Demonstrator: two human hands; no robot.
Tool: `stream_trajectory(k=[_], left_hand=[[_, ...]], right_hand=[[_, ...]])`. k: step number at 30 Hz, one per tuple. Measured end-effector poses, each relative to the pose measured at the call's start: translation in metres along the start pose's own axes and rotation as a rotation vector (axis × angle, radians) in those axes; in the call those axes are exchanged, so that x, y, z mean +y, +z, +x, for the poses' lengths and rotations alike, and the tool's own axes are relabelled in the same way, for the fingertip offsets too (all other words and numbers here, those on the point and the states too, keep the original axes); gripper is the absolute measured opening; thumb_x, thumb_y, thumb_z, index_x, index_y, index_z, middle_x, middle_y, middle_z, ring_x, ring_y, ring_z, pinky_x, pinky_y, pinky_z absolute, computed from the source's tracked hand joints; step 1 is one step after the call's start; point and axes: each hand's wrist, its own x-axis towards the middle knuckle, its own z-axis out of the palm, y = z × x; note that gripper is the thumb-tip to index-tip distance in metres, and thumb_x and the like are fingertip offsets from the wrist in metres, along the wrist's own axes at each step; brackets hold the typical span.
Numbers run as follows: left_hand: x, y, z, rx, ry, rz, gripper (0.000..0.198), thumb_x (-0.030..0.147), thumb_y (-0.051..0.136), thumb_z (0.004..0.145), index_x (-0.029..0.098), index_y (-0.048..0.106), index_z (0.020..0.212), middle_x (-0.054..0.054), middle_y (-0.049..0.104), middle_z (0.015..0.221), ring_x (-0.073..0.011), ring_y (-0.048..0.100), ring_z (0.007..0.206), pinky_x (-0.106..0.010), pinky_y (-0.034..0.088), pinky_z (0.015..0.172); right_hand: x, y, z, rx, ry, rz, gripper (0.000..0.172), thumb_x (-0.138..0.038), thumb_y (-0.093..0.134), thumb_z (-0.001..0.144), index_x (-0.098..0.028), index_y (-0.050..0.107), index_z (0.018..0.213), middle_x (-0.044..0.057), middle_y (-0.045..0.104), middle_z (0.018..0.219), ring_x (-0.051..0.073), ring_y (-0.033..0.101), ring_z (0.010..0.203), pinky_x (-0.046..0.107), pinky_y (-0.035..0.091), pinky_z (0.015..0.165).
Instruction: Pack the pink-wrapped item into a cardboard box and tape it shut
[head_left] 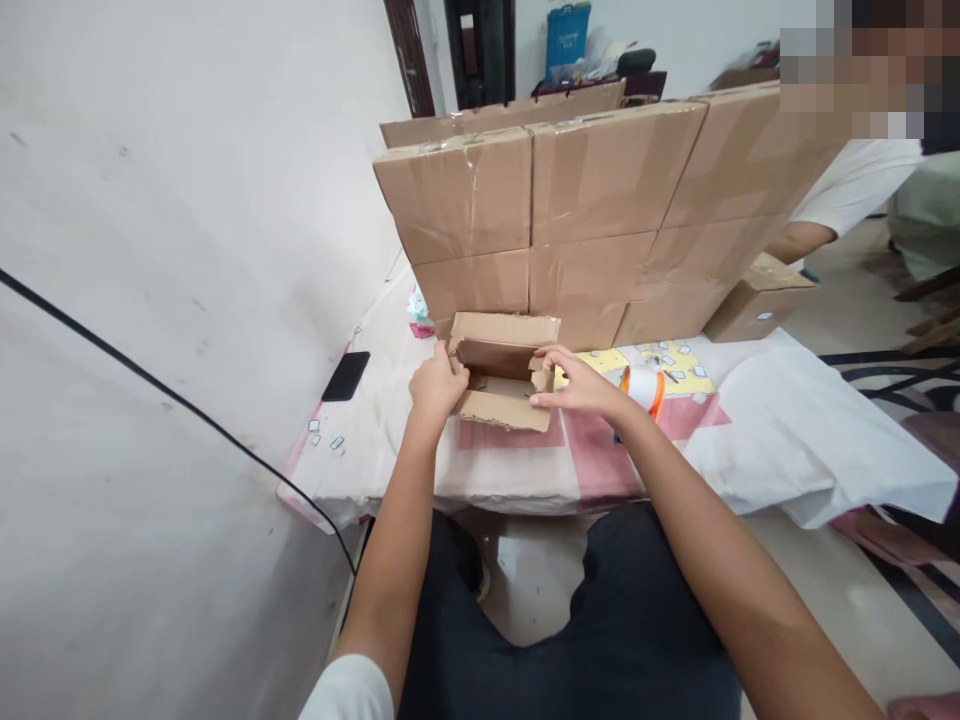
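A small open cardboard box [501,372] lies on the cloth-covered table [390,450], its flaps standing out. My left hand [436,385] grips the box's left side with curled fingers. My right hand [571,382] holds the right side flap, fingers bent over its edge. Just right of that hand lies a roll of tape [643,388] with an orange core.
A wall of stacked taped cartons [600,200] stands behind the small box. A black phone [346,376] lies at the table's left, near the white wall. Another person in a white shirt [855,185] sits at the far right beside a loose carton [757,300].
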Motion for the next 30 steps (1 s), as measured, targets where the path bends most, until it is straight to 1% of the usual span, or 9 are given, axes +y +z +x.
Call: stream_trajectory(k=[3, 6, 10, 14, 17, 19, 21, 26, 30], left_hand=[[-0.016, -0.002, 0.006, -0.052, -0.029, -0.346, 0.045, 0.034, 0.063, 0.084, 0.025, 0.059, 0.128, -0.009, 0.069, 0.099, -0.0296, 0.068, 0.092, -0.039, 0.051, 0.075], [-0.036, 0.004, 0.007, -0.106, -0.08, -0.457, 0.047, 0.042, 0.059, 0.087, 0.021, 0.057, 0.129, -0.009, 0.071, 0.098, -0.0214, 0.069, 0.073, -0.031, 0.05, 0.061], [-0.047, 0.012, 0.004, -0.028, -0.076, -0.523, 0.063, 0.047, 0.072, 0.08, 0.019, 0.052, 0.133, -0.014, 0.069, 0.114, -0.02, 0.069, 0.087, -0.028, 0.053, 0.068], [-0.036, 0.009, 0.002, 0.101, 0.118, -0.661, 0.048, 0.049, 0.065, 0.086, 0.021, 0.058, 0.125, -0.01, 0.07, 0.106, -0.0176, 0.067, 0.084, -0.027, 0.054, 0.072], [-0.028, 0.008, -0.003, 0.013, 0.282, -0.722, 0.039, 0.046, 0.05, 0.096, 0.023, 0.06, 0.125, -0.007, 0.072, 0.104, -0.0139, 0.065, 0.075, -0.028, 0.055, 0.073], [-0.028, 0.01, -0.006, -0.076, 0.349, -0.677, 0.033, 0.042, 0.051, 0.095, 0.023, 0.066, 0.118, -0.006, 0.074, 0.103, -0.0135, 0.065, 0.073, -0.029, 0.055, 0.077], [-0.035, 0.01, -0.004, -0.063, 0.364, -0.648, 0.028, 0.039, 0.055, 0.092, 0.021, 0.07, 0.108, -0.006, 0.075, 0.099, -0.0146, 0.066, 0.073, -0.031, 0.055, 0.078], [-0.07, 0.005, 0.056, 0.287, 0.059, -0.459, 0.034, 0.035, 0.043, 0.097, 0.017, 0.062, 0.119, -0.009, 0.07, 0.102, -0.0158, 0.066, 0.079, -0.03, 0.054, 0.078], [-0.087, 0.016, 0.14, 0.266, -0.041, -0.307, 0.054, 0.025, 0.068, 0.082, 0.015, 0.054, 0.133, -0.017, 0.062, 0.126, -0.0238, 0.066, 0.102, -0.035, 0.05, 0.09]], right_hand=[[0.008, -0.003, 0.001, 0.099, 0.012, -0.001, 0.03, -0.033, 0.069, 0.074, -0.022, 0.045, 0.089, 0.013, 0.054, 0.131, 0.029, 0.052, 0.125, 0.045, 0.039, 0.104], [0.019, -0.007, 0.003, 0.201, 0.095, 0.124, 0.017, -0.026, 0.051, 0.079, -0.022, 0.05, 0.096, 0.012, 0.055, 0.132, 0.028, 0.048, 0.13, 0.045, 0.037, 0.108], [0.03, -0.008, 0.007, 0.278, 0.117, 0.167, 0.023, -0.023, 0.049, 0.079, -0.023, 0.055, 0.101, 0.009, 0.059, 0.13, 0.027, 0.049, 0.131, 0.044, 0.038, 0.108], [0.024, 0.0, 0.012, 0.207, 0.044, -0.009, 0.031, -0.037, 0.061, 0.084, -0.023, 0.059, 0.111, 0.01, 0.057, 0.127, 0.028, 0.053, 0.123, 0.042, 0.043, 0.101], [0.016, 0.009, 0.017, 0.086, 0.018, -0.115, 0.036, -0.048, 0.054, 0.092, -0.024, 0.061, 0.119, 0.01, 0.057, 0.127, 0.029, 0.05, 0.124, 0.046, 0.037, 0.108], [0.015, 0.013, 0.02, 0.058, 0.038, -0.145, 0.037, -0.047, 0.043, 0.098, -0.025, 0.063, 0.12, 0.01, 0.057, 0.127, 0.029, 0.049, 0.124, 0.049, 0.033, 0.111], [0.016, 0.014, 0.023, 0.068, 0.06, -0.14, 0.036, -0.045, 0.042, 0.099, -0.025, 0.064, 0.118, 0.009, 0.058, 0.126, 0.028, 0.05, 0.124, 0.05, 0.033, 0.111], [0.024, 0.011, 0.031, 0.214, 0.044, -0.069, 0.025, -0.041, 0.052, 0.094, -0.026, 0.068, 0.106, 0.007, 0.066, 0.117, 0.028, 0.056, 0.119, 0.051, 0.037, 0.109], [0.026, 0.006, 0.036, 0.439, -0.021, -0.027, 0.022, -0.039, 0.055, 0.094, -0.025, 0.069, 0.103, 0.008, 0.064, 0.119, 0.026, 0.059, 0.117, 0.048, 0.044, 0.104]])
